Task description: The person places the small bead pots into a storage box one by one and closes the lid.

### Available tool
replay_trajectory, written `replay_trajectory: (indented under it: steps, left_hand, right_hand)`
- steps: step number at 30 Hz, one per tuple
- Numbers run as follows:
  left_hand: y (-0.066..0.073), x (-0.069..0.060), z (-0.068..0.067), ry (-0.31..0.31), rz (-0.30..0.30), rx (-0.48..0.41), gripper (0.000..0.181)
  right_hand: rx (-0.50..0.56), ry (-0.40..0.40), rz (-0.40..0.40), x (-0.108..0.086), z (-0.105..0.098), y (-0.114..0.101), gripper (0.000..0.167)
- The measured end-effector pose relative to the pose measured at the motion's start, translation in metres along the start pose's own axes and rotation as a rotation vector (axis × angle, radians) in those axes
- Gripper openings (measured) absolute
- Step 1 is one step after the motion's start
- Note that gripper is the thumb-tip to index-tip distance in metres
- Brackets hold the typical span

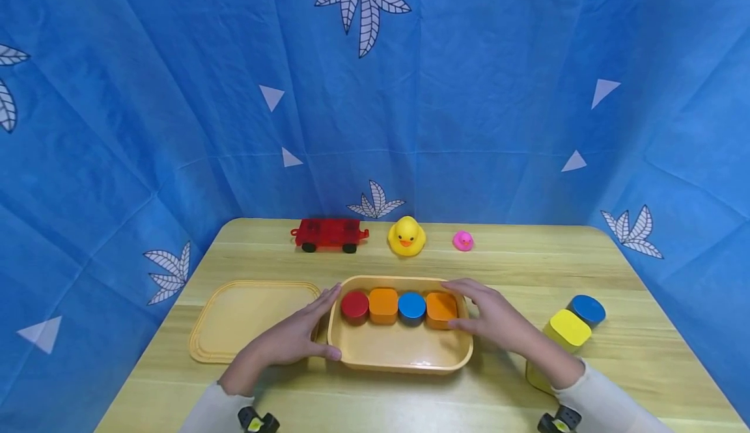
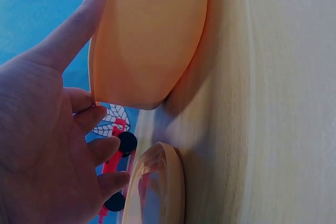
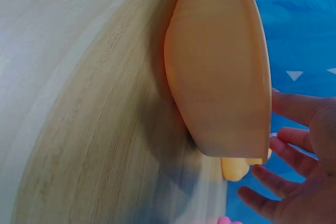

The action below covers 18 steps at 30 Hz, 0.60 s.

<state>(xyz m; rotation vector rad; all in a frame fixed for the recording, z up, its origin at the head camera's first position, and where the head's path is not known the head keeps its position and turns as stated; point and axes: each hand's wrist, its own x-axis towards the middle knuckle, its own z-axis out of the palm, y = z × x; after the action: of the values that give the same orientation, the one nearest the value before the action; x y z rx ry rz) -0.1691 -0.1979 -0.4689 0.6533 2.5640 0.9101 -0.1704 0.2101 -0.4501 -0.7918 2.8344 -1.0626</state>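
An orange-yellow plastic box (image 1: pixel 404 349) stands on the wooden table between my hands. A red round block (image 1: pixel 355 307), an orange square block (image 1: pixel 383 306), a blue round block (image 1: pixel 412 308) and another orange block (image 1: pixel 441 310) sit in a row along its far side. My left hand (image 1: pixel 293 334) spreads at the box's left end; thumb and index finger touch its rim in the left wrist view. At the right end, my right hand (image 1: pixel 500 316) reaches its thumb over the rim, with the other fingers spread loosely near the far corner.
A matching lid (image 1: pixel 252 319) lies left of the box. Behind stand a red toy wagon (image 1: pixel 329 234), a yellow duck (image 1: pixel 407 236) and a small pink duck (image 1: pixel 463 241). Near my right forearm are a yellow block (image 1: pixel 568 330) and a blue block (image 1: pixel 586 310). Blue cloth (image 1: pixel 469 107) hangs behind.
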Motion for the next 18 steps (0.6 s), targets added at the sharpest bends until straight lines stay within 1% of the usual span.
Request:
replay_trajectory:
  steps: [5, 9, 16, 18]
  left_hand:
    - [0.001, 0.0, 0.0, -0.004, 0.003, -0.005, 0.12]
    - [0.002, 0.0, 0.0, -0.008, -0.008, -0.006, 0.12]
    - [0.001, 0.0, 0.0, -0.006, -0.007, -0.008, 0.119]
    - [0.001, 0.0, 0.0, -0.007, -0.011, -0.008, 0.119]
  right_hand:
    - [0.022, 0.016, 0.034, -0.01, -0.007, 0.0, 0.067]
    - [0.005, 0.034, 0.058, -0.018, -0.014, 0.003, 0.069]
    - [-0.023, 0.058, 0.062, -0.034, -0.027, 0.008, 0.07]
    - [-0.024, 0.057, 0.084, -0.039, -0.031, 0.009, 0.07]
